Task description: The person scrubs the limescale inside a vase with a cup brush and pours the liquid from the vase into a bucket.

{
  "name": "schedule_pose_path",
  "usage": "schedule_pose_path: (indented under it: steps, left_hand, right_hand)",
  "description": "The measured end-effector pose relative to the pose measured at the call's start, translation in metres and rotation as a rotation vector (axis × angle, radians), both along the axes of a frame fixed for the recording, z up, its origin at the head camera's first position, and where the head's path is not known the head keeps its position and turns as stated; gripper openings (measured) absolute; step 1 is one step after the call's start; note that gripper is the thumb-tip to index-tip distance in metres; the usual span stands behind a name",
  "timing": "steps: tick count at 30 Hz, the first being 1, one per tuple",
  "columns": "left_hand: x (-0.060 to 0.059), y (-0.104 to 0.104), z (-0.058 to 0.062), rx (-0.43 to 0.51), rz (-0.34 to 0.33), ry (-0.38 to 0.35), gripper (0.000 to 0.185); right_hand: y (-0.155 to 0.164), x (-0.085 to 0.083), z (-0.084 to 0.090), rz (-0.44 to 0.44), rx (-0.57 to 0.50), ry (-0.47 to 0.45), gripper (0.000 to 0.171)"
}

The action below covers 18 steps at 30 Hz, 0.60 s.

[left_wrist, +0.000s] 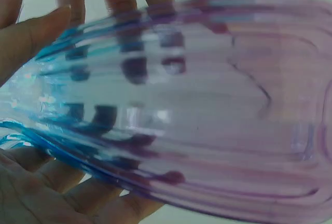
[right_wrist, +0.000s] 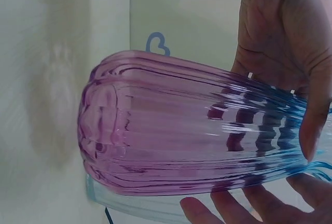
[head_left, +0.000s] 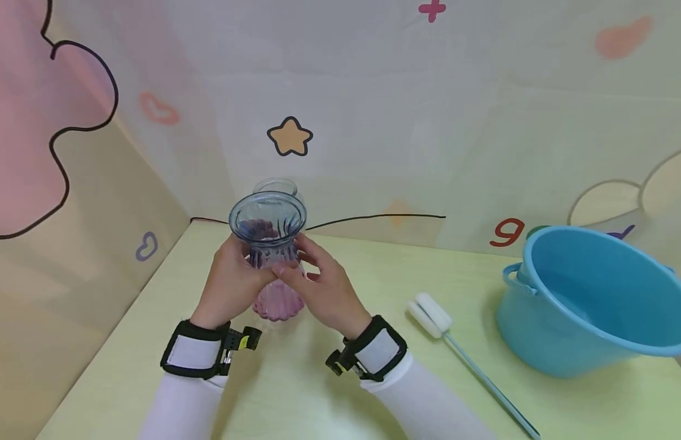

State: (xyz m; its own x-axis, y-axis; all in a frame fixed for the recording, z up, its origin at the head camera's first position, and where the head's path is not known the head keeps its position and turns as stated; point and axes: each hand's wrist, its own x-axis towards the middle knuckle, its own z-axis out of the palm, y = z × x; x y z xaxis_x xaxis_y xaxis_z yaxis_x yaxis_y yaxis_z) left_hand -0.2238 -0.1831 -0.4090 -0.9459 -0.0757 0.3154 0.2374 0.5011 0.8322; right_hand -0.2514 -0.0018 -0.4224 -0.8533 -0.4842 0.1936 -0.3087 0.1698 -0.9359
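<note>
Blue-to-pink ribbed glass vase (head_left: 273, 253): I am holding it up between both palms, its flared blue mouth facing upward and its pink, scalloped base pointing down; whether that base is touching wood or air, I cannot tell.
Left hand (head_left: 230, 284): my fingers are curling round the vase from the left, lying side by side along the glass.
Right hand (head_left: 326, 287): my fingers are gripping from the right, slightly spread — gaps are showing between them in the left wrist view.
Thumbs: both are resting on the near side, meeting just below the neck.
Clear glass vessel with a round rim (head_left: 275, 183): it is standing behind the vase, mostly hidden by it.
Long-handled brush with a white foam head (head_left: 431, 315): it is lying to the right of my hands, its thin blue-grey handle slanting towards me.
Round light-blue plastic bucket (head_left: 543, 333): it is standing further right, near the brush, with its mouth open and a small loop showing at the rim.
Pale yellow-green tabletop (head_left: 291, 391): it is carrying the brush and the bucket.
Pale printed backdrop (head_left: 373, 134): it is hanging behind everything, showing hearts, a star and a red 9.
Black-edged wrist straps (head_left: 194, 348): they are circling both my wrists — over white sleeves (head_left: 181, 403).
</note>
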Motion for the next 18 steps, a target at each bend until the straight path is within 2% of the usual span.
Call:
schedule_pose_path:
  steps: [4, 8, 14, 18]
  left_hand:
    - [0.000, -0.007, 0.001, 0.006, 0.044, 0.003, 0.078]
    - [0.000, -0.013, 0.001, 0.008, 0.073, -0.014, 0.077]
    - [0.001, -0.024, 0.003, -0.017, 0.131, -0.004, 0.075]
    - [-0.001, -0.031, 0.001, -0.003, 0.154, 0.007, 0.073]
  right_hand:
    - [-0.008, 0.000, -0.005, 0.052, -0.012, -0.018, 0.066]
    - [-0.017, -0.001, -0.011, 0.101, -0.052, -0.054, 0.066]
    - [-0.028, -0.002, -0.018, 0.161, -0.094, -0.097, 0.066]
    - [-0.035, -0.004, -0.024, 0.202, -0.105, -0.105, 0.065]
